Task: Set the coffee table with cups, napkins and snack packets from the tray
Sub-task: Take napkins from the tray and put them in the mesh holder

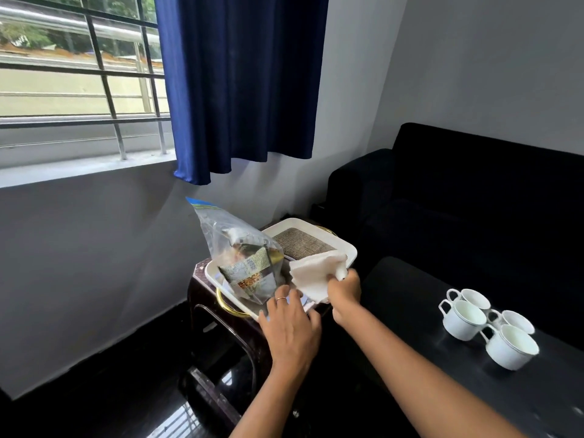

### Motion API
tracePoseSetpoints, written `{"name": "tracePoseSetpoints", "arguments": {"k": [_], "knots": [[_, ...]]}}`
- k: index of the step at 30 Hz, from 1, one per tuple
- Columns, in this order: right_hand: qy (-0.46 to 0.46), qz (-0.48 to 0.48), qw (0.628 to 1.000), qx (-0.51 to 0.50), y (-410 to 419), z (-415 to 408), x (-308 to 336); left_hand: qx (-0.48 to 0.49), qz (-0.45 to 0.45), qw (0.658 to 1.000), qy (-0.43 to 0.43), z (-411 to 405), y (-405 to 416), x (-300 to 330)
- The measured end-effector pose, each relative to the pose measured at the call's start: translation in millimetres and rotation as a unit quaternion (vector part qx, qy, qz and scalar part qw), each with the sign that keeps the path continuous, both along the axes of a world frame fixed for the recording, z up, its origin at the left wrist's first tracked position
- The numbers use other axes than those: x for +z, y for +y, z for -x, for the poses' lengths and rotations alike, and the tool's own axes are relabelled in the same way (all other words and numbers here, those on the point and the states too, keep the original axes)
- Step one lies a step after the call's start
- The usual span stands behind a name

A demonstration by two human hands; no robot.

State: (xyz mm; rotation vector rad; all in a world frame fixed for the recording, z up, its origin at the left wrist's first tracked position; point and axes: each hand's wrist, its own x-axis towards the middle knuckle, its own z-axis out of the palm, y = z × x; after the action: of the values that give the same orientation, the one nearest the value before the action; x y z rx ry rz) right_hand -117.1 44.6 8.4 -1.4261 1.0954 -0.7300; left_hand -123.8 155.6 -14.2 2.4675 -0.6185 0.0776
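- grey walls, a barred window (79, 74) and a blue curtain (240, 86) backed the scene, with a black sofa (474, 191) in the corner and a glossy dark floor below.
- on a dark side stool (221, 317) sat a white tray (344, 245) with gold handles, its long axis running from near left to far right.
- inside the tray stood a clear bag (230, 238) of snack packets (252, 273), tilted with its top pointing up and to the left.
- white napkins (313, 276) lay at the tray's near right edge; the right hand (344, 289) pinched them, lifting one end.
- the left hand (290, 324), wearing a ring, rested with fingers spread at the tray's near edge, touching the bag's base.
- on the black coffee table (410, 298) to the right, four white cups (486, 327) stood upright in a tight cluster, handles pointing left.
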Motion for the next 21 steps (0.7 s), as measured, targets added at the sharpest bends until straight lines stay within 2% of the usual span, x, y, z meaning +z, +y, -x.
{"name": "tracePoseSetpoints", "arguments": {"k": [5, 7, 10, 13, 16, 21], "knots": [[-0.029, -0.07, 0.997, -0.005, -19, 34, 7, 0.032, 0.115, 0.993, 0.024, 7, -1, 14], [-0.03, -0.075, 0.997, 0.015, -24, 55, 7, 0.014, 0.166, 0.985, 0.052, 12, -6, 20], [-0.041, -0.074, 0.995, 0.043, -28, 87, 5, -0.033, 0.261, 0.95, 0.169, 25, -15, 27], [-0.067, -0.09, 0.992, 0.054, -31, 119, 3, -0.075, 0.291, 0.9, 0.315, 37, -24, 33], [-0.075, -0.091, 0.991, 0.069, -34, 149, 1, -0.173, 0.261, 0.864, 0.394, 40, -28, 38], [-0.04, -0.064, 0.991, 0.112, -40, 192, -1, -0.258, 0.082, 0.842, 0.466, 51, -35, 45]]}}
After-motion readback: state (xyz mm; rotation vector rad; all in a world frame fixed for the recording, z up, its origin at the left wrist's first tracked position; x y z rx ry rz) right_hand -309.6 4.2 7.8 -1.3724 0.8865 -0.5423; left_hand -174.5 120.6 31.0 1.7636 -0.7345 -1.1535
